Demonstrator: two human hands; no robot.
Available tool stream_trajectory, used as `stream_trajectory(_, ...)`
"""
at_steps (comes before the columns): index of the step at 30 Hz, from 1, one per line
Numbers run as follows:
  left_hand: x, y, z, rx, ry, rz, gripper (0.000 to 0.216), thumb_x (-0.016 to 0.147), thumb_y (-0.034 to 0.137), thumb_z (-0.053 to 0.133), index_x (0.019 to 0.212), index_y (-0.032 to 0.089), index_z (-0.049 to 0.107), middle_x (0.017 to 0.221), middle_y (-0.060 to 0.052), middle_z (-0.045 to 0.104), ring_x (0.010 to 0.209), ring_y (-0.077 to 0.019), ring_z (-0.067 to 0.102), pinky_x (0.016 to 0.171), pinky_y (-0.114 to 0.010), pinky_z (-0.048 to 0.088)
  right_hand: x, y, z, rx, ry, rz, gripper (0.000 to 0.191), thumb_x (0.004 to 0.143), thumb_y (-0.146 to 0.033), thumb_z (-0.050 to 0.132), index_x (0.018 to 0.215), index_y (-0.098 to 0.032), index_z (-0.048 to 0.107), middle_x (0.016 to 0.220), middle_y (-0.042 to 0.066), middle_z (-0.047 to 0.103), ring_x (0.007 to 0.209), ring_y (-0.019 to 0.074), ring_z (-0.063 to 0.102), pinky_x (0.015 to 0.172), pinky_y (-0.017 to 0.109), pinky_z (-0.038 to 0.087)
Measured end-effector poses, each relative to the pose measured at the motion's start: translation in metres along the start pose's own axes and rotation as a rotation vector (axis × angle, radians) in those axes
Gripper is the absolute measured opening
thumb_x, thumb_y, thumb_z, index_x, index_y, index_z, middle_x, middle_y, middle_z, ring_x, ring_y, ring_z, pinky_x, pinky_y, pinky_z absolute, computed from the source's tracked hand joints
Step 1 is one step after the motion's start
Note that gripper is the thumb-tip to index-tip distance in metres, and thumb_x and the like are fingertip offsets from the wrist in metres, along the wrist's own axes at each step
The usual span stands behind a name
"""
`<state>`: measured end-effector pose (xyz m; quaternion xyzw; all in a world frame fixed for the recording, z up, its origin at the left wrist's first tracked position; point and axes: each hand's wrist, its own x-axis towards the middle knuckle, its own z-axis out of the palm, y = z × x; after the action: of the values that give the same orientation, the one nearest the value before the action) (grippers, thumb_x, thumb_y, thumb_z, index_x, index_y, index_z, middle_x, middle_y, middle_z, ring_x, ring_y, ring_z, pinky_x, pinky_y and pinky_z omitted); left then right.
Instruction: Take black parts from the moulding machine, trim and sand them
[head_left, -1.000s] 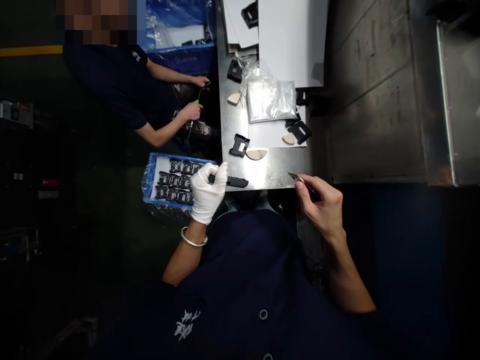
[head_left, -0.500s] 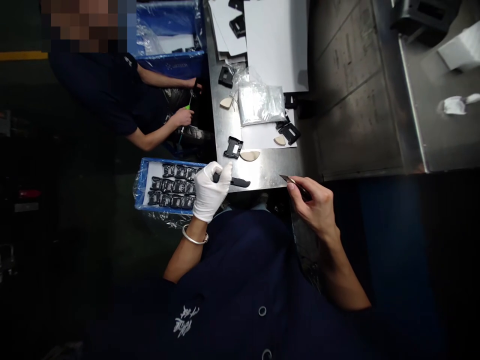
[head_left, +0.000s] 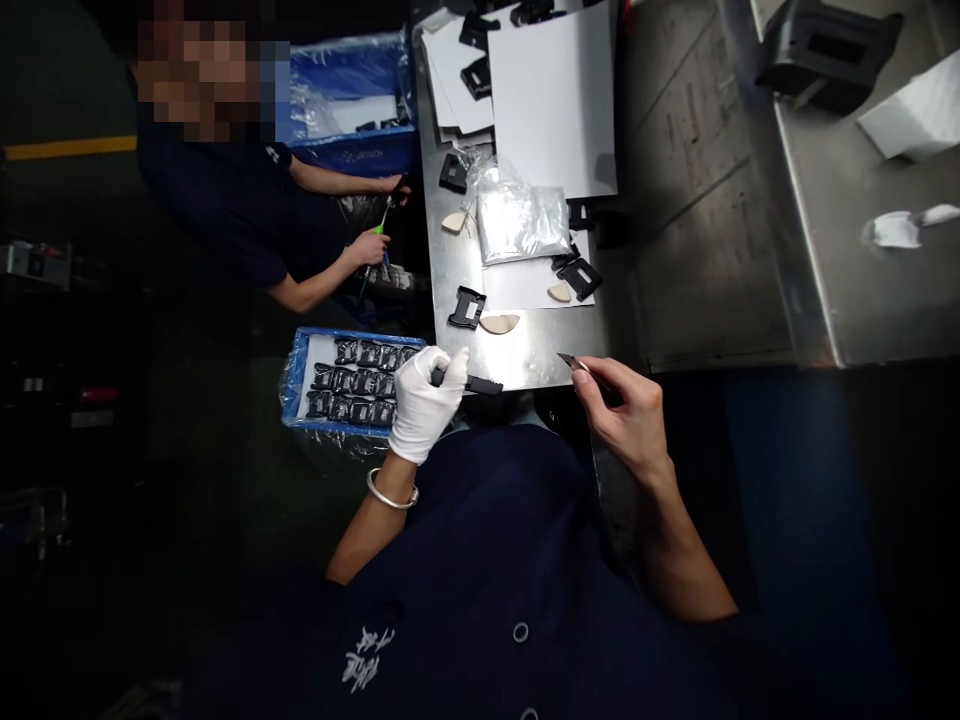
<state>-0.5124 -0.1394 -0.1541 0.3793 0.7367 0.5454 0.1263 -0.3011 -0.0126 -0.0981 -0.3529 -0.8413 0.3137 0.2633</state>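
My left hand (head_left: 426, 402), in a white glove, is closed around a black plastic part (head_left: 484, 385) that sticks out to its right over the table's front edge. Bare and closed, my right hand (head_left: 626, 408) grips a small knife (head_left: 576, 364) with its pointed blade turned left, apart from the part. Beyond my left hand, a black plastic frame (head_left: 467, 308) lies on the metal table (head_left: 525, 372) beside a beige half-round piece (head_left: 500, 324). The knife's handle is mostly hidden by my fingers.
A blue crate (head_left: 294, 385) of bagged black parts stands left of my left hand. Clear plastic bags (head_left: 523, 222) and white sheets (head_left: 555, 100) lie farther back. At the left, a co-worker (head_left: 225, 220) handles a green-handled tool near another blue crate (head_left: 352, 155).
The whole scene sits slightly lower in view as my head tilts. Both hands keep their grips, and the black part in my left hand has turned slightly.
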Motion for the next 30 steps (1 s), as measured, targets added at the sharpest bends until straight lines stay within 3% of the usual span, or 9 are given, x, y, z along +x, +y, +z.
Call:
stream_trajectory(6, 0.005, 0.001, 0.017, 0.015, 0.059, -0.022, 0.043, 0.092, 0.034, 0.063, 0.059, 0.019, 0.040, 0.057, 0.004, 0.042, 0.056, -0.0099, 0.038, 0.059, -0.027, 0.034, 0.017, 0.016, -0.019, -0.032, 0.025, 0.012, 0.021, 0.095, -0.036, 0.062, 0.103, -0.020, 0.073, 0.092, 0.006, 0.074, 0.080, 0.0185, 0.068, 0.073, 0.032, 0.055)
stream_trajectory(10, 0.005, 0.001, 0.023, 0.007, 0.107, -0.036, 0.043, 0.092, 0.036, 0.062, 0.058, 0.019, 0.041, 0.057, 0.004, 0.045, 0.055, -0.0099, 0.041, 0.059, -0.027, 0.036, 0.019, 0.027, -0.031, -0.043, 0.024, 0.079, 0.025, 0.094, -0.039, 0.062, 0.103, -0.019, 0.074, 0.094, 0.006, 0.075, 0.082, 0.0196, 0.070, 0.076, 0.033, 0.057)
stream_trajectory(15, 0.001, -0.005, 0.004, 0.006, 0.117, -0.035, 0.040, 0.091, 0.032, 0.063, 0.060, 0.019, 0.042, 0.059, 0.004, 0.048, 0.055, -0.0099, 0.044, 0.059, -0.026, 0.037, 0.014, 0.029, -0.021, -0.012, 0.012, 0.150, 0.027, 0.093, -0.041, 0.064, 0.103, -0.019, 0.074, 0.092, 0.006, 0.076, 0.082, 0.0202, 0.071, 0.076, 0.033, 0.058)
stream_trajectory(20, 0.000, -0.019, -0.016, 0.010, 0.039, -0.044, 0.040, 0.091, 0.030, 0.064, 0.059, 0.019, 0.042, 0.057, 0.005, 0.046, 0.053, -0.0086, 0.040, 0.056, -0.025, 0.035, -0.002, 0.018, -0.004, 0.008, 0.054, 0.219, 0.026, 0.093, -0.040, 0.064, 0.103, -0.018, 0.074, 0.091, 0.005, 0.075, 0.080, 0.0188, 0.071, 0.074, 0.032, 0.057)
stream_trajectory(26, 0.004, -0.030, -0.012, 0.014, -0.009, 0.012, 0.039, 0.090, 0.030, 0.065, 0.059, 0.019, 0.044, 0.058, 0.004, 0.049, 0.054, -0.0093, 0.042, 0.057, -0.026, 0.035, -0.031, 0.008, -0.010, 0.014, 0.152, 0.361, 0.028, 0.092, -0.043, 0.065, 0.101, -0.018, 0.074, 0.081, 0.004, 0.073, 0.071, 0.0167, 0.069, 0.067, 0.029, 0.057)
stream_trajectory(30, 0.002, -0.029, -0.013, -0.027, -0.032, 0.026, 0.038, 0.090, 0.030, 0.065, 0.060, 0.019, 0.045, 0.060, 0.003, 0.052, 0.057, -0.0101, 0.045, 0.060, -0.026, 0.038, -0.031, 0.003, -0.012, 0.029, 0.186, 0.356, 0.027, 0.091, -0.041, 0.066, 0.100, -0.018, 0.075, 0.078, 0.004, 0.072, 0.069, 0.0164, 0.068, 0.066, 0.029, 0.056)
